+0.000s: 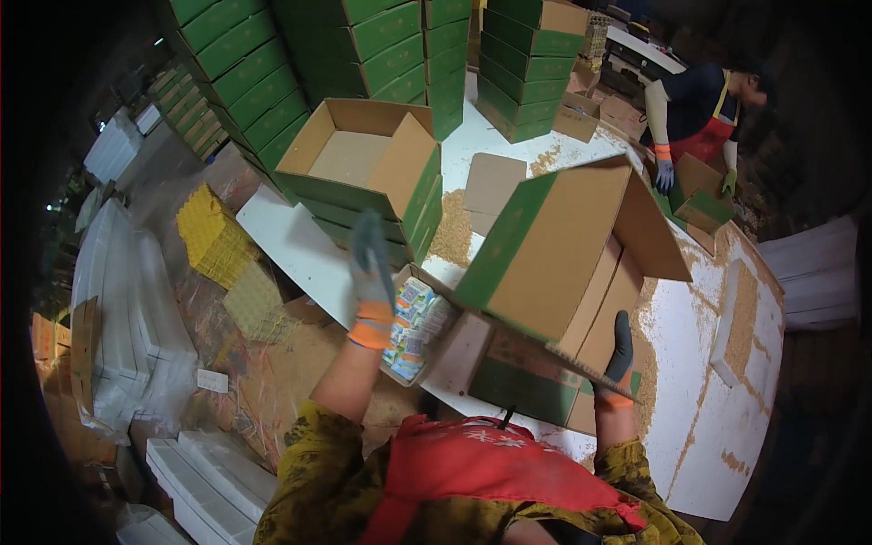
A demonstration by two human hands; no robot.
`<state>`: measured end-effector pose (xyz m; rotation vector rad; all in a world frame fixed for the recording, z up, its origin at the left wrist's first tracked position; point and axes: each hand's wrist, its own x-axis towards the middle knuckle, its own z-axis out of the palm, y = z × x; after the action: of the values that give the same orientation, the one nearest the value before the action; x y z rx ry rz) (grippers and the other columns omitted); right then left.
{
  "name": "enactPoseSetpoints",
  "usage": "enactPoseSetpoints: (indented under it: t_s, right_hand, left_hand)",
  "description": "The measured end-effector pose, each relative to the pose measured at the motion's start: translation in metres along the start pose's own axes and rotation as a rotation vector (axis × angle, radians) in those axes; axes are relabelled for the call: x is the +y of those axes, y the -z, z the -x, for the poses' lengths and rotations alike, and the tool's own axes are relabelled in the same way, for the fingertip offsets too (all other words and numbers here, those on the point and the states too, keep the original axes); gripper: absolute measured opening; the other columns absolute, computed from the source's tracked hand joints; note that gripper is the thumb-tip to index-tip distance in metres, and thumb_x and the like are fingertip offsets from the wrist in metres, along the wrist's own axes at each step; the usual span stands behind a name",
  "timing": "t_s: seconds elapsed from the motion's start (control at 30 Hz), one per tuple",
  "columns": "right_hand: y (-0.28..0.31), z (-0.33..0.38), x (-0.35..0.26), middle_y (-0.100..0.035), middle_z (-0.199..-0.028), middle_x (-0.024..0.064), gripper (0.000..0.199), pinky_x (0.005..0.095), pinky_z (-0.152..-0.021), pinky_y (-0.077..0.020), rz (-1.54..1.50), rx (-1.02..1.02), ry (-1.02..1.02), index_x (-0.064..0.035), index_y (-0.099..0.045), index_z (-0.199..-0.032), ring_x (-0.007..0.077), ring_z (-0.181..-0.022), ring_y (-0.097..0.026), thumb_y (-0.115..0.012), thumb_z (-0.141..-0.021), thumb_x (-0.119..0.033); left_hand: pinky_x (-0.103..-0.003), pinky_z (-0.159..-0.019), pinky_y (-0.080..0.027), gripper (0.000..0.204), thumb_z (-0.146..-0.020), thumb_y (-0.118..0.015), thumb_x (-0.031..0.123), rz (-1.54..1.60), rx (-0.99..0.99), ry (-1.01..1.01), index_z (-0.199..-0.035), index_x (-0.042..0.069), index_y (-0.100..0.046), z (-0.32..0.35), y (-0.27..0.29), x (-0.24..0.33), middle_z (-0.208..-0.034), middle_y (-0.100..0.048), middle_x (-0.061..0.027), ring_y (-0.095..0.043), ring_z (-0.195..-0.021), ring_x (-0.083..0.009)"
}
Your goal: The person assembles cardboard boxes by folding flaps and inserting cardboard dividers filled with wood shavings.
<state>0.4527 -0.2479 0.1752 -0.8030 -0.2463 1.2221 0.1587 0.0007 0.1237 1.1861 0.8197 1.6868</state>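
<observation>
Green-and-brown carton (554, 250) sits tilted on the white table (690, 363), open flaps up, long axis running from me up to the right. My right hand (621, 350) grips its near lower-right edge, fingers closed. My left hand (371, 272) hovers open and empty, left of the carton, over the small box of packets (413, 327).

Cardboard, knit gloves and grit under my hands

My right grip (621, 350), in a grey knit glove with an orange cuff, sits on a carton (554, 263) of matt brown corrugated cardboard with a green printed outside; my left grip (371, 272) wears the same fabric. Beneath both, the smooth white worktop (300, 245) carries rough, sawdust-like grit.
</observation>
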Motion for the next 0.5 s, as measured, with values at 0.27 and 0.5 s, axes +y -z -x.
enactPoseSetpoints:
  t_s: [0.27,0.5]
  right_hand:
    - [-0.141,-0.175,0.052,-0.056,-0.131,0.0113,0.053,0.038,-0.099,-0.05,-0.228,-0.265,-0.059,-0.0023,-0.051,-0.132,0.0232,-0.117,-0.057,-0.063,-0.093,-0.036]
    - [-0.266,-0.242,0.119,-0.051,-0.134,0.0166,0.09,0.0392,-0.099,-0.0429,0.56,-0.112,0.138,0.0019,-0.033,-0.143,0.0272,-0.123,-0.05,-0.07,-0.082,-0.052]
  left_hand:
    - [-0.033,-0.11,-0.029,0.077,-0.098,-0.024,0.065,0.018,-0.201,0.257,-0.134,0.003,-0.051,-0.253,0.19,-0.055,-0.136,-0.053,-0.0117,-0.045,-0.129,-0.0209]
    - [-0.032,-0.114,-0.026,0.081,-0.099,-0.026,0.063,0.054,-0.056,0.237,-0.145,-0.003,-0.035,-0.237,0.145,-0.077,-0.144,-0.045,-0.0142,-0.04,-0.134,-0.0243]
